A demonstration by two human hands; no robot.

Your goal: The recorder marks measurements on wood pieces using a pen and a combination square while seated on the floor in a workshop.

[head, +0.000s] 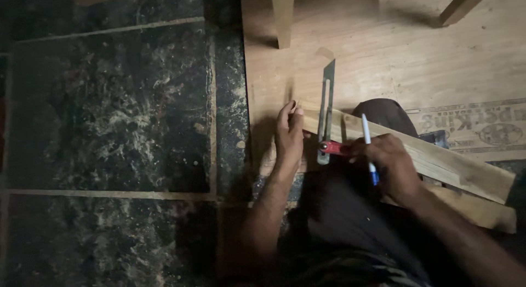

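Bevel (327, 109) blade points away, handle half hidden under right hand (392, 163) gripping pen (369, 147); left hand (289, 134) presses plank (433, 158) end.

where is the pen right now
In the head view, right of centre: the white pen with a blue cap sits in the right hand, over the wooden strip.

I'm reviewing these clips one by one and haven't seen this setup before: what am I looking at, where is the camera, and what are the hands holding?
There is one picture, from a camera worn on a person's head, looking down at their own bare hands. The left hand presses on the end of a wooden plank lying over a plywood sheet. The right hand holds a white and blue pen and rests by the red handle of a sliding bevel, whose metal blade lies across the plank. Dark tiled floor is on the left.
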